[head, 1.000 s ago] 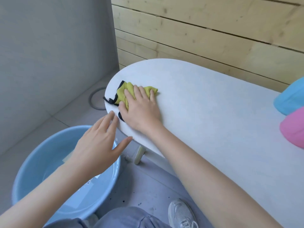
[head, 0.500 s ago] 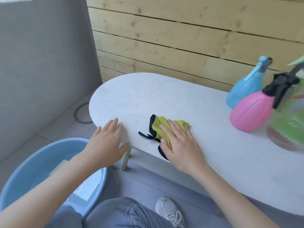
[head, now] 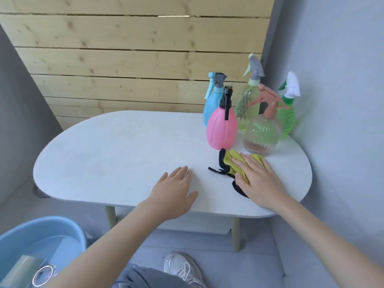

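Observation:
A yellow cloth with black trim [head: 229, 163] lies on the white oval table [head: 116, 154], near its right front part. My right hand [head: 259, 179] lies flat on the cloth with straight fingers, pressing it against the tabletop. My left hand [head: 175, 190] rests flat on the bare tabletop to the left of the cloth, fingers straight, holding nothing.
Several spray bottles stand at the table's back right: pink [head: 222, 129], blue [head: 211, 102], clear with a salmon trigger [head: 262, 134], and two green ones [head: 287, 119]. A blue basin with water [head: 41, 246] sits on the floor at lower left. A grey wall borders the right.
My right hand has slid the cloth from the table's left end across to the right, close to the bottles. My left hand moved from the table's edge onto the top.

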Motion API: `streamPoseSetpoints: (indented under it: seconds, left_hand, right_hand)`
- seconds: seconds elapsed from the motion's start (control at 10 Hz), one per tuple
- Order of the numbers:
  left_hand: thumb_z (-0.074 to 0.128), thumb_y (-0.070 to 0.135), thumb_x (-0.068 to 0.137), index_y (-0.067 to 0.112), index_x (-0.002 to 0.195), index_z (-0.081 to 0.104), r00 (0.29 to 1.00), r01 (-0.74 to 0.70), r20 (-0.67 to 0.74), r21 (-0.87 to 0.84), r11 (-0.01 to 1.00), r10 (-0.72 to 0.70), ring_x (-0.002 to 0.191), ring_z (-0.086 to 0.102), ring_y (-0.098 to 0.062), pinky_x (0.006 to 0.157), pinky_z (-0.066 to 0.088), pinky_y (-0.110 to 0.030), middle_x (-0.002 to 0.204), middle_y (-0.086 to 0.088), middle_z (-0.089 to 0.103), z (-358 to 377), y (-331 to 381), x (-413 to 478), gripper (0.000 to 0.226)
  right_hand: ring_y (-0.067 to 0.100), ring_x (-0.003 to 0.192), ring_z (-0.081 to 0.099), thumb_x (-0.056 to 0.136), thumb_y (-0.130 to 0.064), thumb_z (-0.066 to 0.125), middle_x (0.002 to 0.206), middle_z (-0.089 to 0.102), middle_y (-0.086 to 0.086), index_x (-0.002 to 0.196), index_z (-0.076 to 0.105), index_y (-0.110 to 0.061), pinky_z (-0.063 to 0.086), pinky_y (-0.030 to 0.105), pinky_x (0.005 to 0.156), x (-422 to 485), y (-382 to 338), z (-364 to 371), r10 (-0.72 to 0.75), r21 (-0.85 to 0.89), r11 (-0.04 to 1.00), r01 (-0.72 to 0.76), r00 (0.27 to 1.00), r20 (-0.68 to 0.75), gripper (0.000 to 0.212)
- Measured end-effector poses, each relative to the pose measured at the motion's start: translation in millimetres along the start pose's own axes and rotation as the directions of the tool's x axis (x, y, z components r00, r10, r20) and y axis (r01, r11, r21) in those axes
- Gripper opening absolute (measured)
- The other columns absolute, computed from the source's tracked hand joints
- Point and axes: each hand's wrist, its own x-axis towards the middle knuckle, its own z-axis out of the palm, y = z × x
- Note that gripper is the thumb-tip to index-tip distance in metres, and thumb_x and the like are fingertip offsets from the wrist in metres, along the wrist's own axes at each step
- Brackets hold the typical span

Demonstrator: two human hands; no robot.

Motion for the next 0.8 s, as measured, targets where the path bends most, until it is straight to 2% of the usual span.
streamPoseSetpoints:
  seconds: [0.1, 0.2, 0.3, 0.4, 0.5, 0.6, 0.7, 0.8]
  left_hand:
    - [0.027, 0.041, 0.102, 0.011, 0.152, 0.009, 0.999, -0.039, -0.012, 0.024, 0.999, 0.040, 0.147, 0.000, -0.014, 0.118, 0.005, -0.036, 0.161, -0.002, -0.001, -2, 21, 12, 0.061]
    - [0.026, 0.040, 0.103, 0.013, 0.153, -0.001, 0.992, -0.101, -0.076, 0.042, 0.994, 0.104, 0.147, -0.005, -0.015, 0.119, 0.004, -0.038, 0.160, -0.001, -0.007, -4, 45, 28, 0.063]
    - [0.025, 0.038, 0.103, 0.016, 0.153, -0.006, 0.978, -0.162, -0.124, 0.061, 0.985, 0.169, 0.147, -0.007, -0.016, 0.119, 0.003, -0.039, 0.160, 0.000, -0.012, -2, 58, 39, 0.062]
    - [0.027, 0.030, 0.103, 0.019, 0.153, -0.003, 0.957, -0.259, -0.116, 0.066, 0.964, 0.265, 0.147, -0.006, -0.014, 0.118, 0.004, -0.042, 0.160, 0.003, -0.010, 6, 69, 49, 0.059]
    - [0.028, 0.024, 0.102, 0.017, 0.153, 0.002, 0.954, -0.266, -0.127, 0.052, 0.963, 0.271, 0.146, 0.001, -0.012, 0.118, 0.006, -0.041, 0.160, 0.004, -0.001, 12, 71, 52, 0.058]
    - [0.030, 0.018, 0.100, 0.014, 0.150, 0.015, 0.954, -0.251, -0.166, 0.018, 0.968, 0.251, 0.143, 0.016, -0.012, 0.117, 0.007, -0.035, 0.158, 0.004, 0.015, 14, 74, 54, 0.053]
    - [0.031, 0.017, 0.099, 0.015, 0.148, 0.022, 0.956, -0.248, -0.174, -0.037, 0.968, 0.238, 0.141, 0.024, -0.012, 0.116, 0.006, -0.032, 0.157, 0.004, 0.019, 13, 76, 54, 0.050]
    - [0.032, 0.022, 0.101, 0.017, 0.148, 0.027, 0.971, -0.221, -0.134, -0.161, 0.962, 0.200, 0.140, 0.027, -0.012, 0.116, 0.006, -0.031, 0.157, 0.005, 0.021, 5, 73, 54, 0.047]
  right_hand:
    - [0.006, 0.147, 0.005, 0.076, -0.060, -0.004, 0.161, 0.012, -0.007, 0.150, 0.026, -0.030, -0.001, 0.036, 0.118, -1, 16, -4, 0.010, 0.003, 1.000, -0.010, 1.000, -0.007, 0.084]
    - [0.009, 0.148, -0.001, 0.082, -0.063, -0.002, 0.161, 0.004, -0.006, 0.152, 0.017, -0.029, -0.001, 0.039, 0.119, -7, 16, -8, -0.048, 0.051, 0.998, 0.048, 0.999, -0.011, 0.081]
    - [0.010, 0.148, -0.001, 0.088, -0.056, -0.001, 0.161, 0.003, -0.008, 0.152, 0.017, -0.028, 0.002, 0.040, 0.120, -17, 16, -8, -0.095, 0.078, 0.992, 0.099, 0.994, -0.050, 0.072]
    - [0.007, 0.148, -0.003, 0.088, -0.048, -0.010, 0.159, -0.007, -0.013, 0.153, 0.007, -0.030, 0.003, 0.034, 0.119, -29, 25, -6, -0.105, 0.040, 0.994, 0.106, 0.994, -0.020, 0.069]
    - [0.006, 0.147, -0.007, 0.084, -0.047, -0.014, 0.158, -0.012, -0.015, 0.152, 0.001, -0.031, 0.003, 0.033, 0.119, -31, 24, -2, -0.093, 0.028, 0.995, 0.093, 0.995, 0.019, 0.072]
    - [0.008, 0.148, -0.008, 0.087, -0.048, -0.010, 0.159, -0.011, -0.013, 0.152, 0.003, -0.032, 0.005, 0.036, 0.120, -27, 21, -4, -0.085, 0.065, 0.995, 0.081, 0.995, 0.059, 0.069]
    - [0.010, 0.148, -0.004, 0.101, -0.041, 0.010, 0.161, -0.007, -0.010, 0.153, 0.010, -0.031, 0.006, 0.036, 0.119, -23, 22, -13, -0.082, 0.145, 0.987, 0.066, 0.991, 0.105, 0.053]
    - [0.012, 0.148, 0.011, 0.104, -0.028, 0.030, 0.161, 0.008, -0.007, 0.151, 0.025, -0.026, 0.012, 0.030, 0.118, -25, 17, -32, -0.028, 0.329, 0.944, -0.006, 0.995, 0.100, 0.048]
